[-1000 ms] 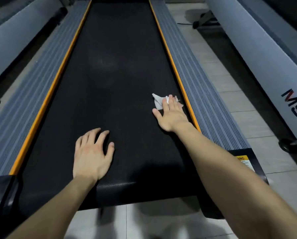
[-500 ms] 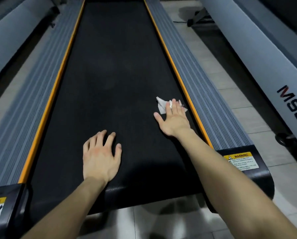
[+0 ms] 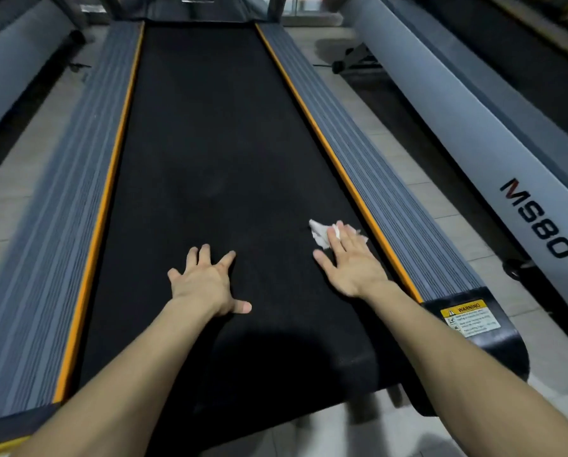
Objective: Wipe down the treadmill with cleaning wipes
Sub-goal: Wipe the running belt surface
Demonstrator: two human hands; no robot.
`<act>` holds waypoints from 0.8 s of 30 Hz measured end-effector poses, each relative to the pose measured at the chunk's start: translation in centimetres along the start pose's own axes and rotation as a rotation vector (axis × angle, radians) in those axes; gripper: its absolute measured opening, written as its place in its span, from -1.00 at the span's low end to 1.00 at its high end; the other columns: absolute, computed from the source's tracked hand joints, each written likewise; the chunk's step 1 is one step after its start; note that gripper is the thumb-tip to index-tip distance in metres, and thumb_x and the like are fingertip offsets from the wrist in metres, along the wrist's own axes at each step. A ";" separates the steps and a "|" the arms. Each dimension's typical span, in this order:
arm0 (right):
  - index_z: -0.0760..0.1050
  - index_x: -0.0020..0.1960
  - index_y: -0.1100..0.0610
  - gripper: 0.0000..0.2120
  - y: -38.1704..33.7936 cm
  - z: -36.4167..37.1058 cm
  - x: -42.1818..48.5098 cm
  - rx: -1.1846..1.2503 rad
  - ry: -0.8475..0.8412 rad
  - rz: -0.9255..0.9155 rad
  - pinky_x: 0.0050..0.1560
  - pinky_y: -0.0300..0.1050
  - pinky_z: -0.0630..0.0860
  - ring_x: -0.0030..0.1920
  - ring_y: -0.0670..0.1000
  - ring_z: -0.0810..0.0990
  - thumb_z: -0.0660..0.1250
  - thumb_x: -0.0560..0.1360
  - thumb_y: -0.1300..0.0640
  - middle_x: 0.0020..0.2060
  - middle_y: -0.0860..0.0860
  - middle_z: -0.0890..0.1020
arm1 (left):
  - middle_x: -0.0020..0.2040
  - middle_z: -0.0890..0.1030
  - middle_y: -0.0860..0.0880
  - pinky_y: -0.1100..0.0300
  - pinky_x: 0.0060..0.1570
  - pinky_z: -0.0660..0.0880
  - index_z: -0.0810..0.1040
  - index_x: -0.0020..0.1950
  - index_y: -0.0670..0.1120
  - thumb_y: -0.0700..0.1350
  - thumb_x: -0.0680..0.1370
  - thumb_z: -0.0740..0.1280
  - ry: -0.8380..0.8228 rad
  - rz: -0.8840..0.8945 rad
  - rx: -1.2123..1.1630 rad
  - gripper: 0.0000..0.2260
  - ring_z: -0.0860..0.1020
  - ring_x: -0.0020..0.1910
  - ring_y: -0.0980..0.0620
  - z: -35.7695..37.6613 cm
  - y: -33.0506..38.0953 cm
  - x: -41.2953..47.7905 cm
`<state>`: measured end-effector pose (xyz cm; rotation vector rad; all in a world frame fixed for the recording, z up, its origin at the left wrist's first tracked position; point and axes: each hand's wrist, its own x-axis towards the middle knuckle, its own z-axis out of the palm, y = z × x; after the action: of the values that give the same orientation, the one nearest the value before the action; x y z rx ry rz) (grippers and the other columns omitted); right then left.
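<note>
The treadmill's black belt (image 3: 216, 153) runs away from me between orange strips and ribbed grey side rails (image 3: 368, 153). My right hand (image 3: 351, 262) lies flat on the belt near its right edge, fingers pressing a crumpled white wipe (image 3: 318, 234) that pokes out to the left of the fingertips. My left hand (image 3: 206, 282) rests palm down on the middle of the belt with fingers spread and nothing under it.
A grey treadmill side panel marked MS80 (image 3: 536, 222) runs along the right across a strip of tiled floor (image 3: 434, 206). Another grey machine (image 3: 9, 77) stands at the left. A yellow warning label (image 3: 470, 316) sits on the right end cap.
The view has lifted and moved back, showing more of the belt. My left hand has spread its fingers and slid farther up the belt. My right hand stays on the wipe near the right edge.
</note>
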<state>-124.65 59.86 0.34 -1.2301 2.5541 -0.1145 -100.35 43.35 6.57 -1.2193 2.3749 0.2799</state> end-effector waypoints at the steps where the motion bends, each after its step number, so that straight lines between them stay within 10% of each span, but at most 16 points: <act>1: -0.23 0.74 0.05 -0.15 -0.3 -0.7 2.5 0.025 -0.009 0.050 0.69 0.06 -0.30 0.69 0.00 -0.34 -0.21 0.65 -0.45 0.71 0.01 -0.26 | 0.76 -0.06 -0.07 -0.33 0.59 0.16 -0.09 0.74 0.28 0.50 0.33 0.53 -0.006 0.006 -0.010 0.17 -0.08 0.74 -0.17 0.1 0.0 0.4; 6: -0.22 0.74 0.09 -0.12 -3.1 -1.3 6.1 0.052 0.017 0.160 0.68 0.08 -0.34 0.68 0.00 -0.38 -0.21 0.64 -0.46 0.71 0.04 -0.26 | 0.61 0.19 -0.12 -0.40 0.48 0.34 0.15 0.63 0.18 0.40 0.27 0.65 -0.019 0.026 -0.020 0.08 0.15 0.65 -0.27 -0.4 0.9 1.5; 13: -0.21 0.74 -0.03 -0.23 -2.6 0.2 -4.5 -0.046 -0.051 -0.290 0.71 -0.01 -0.23 0.64 -0.19 -0.41 -0.09 0.70 -0.41 0.71 -0.15 -0.26 | 0.62 0.15 -0.20 -0.41 0.41 0.42 0.13 0.60 0.10 0.30 0.26 0.71 -0.096 0.020 -0.020 0.10 0.16 0.63 -0.35 -1.3 1.5 2.1; 24: -0.24 0.74 -0.01 -0.12 0.6 -3.0 1.6 -0.294 -0.141 -0.580 0.69 0.01 -0.30 0.66 -0.09 -0.42 -0.42 0.56 -0.48 0.71 -0.08 -0.27 | 0.68 -0.45 -0.22 -0.43 0.62 -0.22 -0.51 0.67 0.05 0.62 0.15 0.51 -0.203 -0.087 -0.161 0.54 -0.41 0.67 -0.31 -0.2 7.5 -1.6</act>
<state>-126.91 58.84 2.66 -1.9826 2.0738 0.2241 -105.71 48.82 7.30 -1.2968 2.1532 0.5488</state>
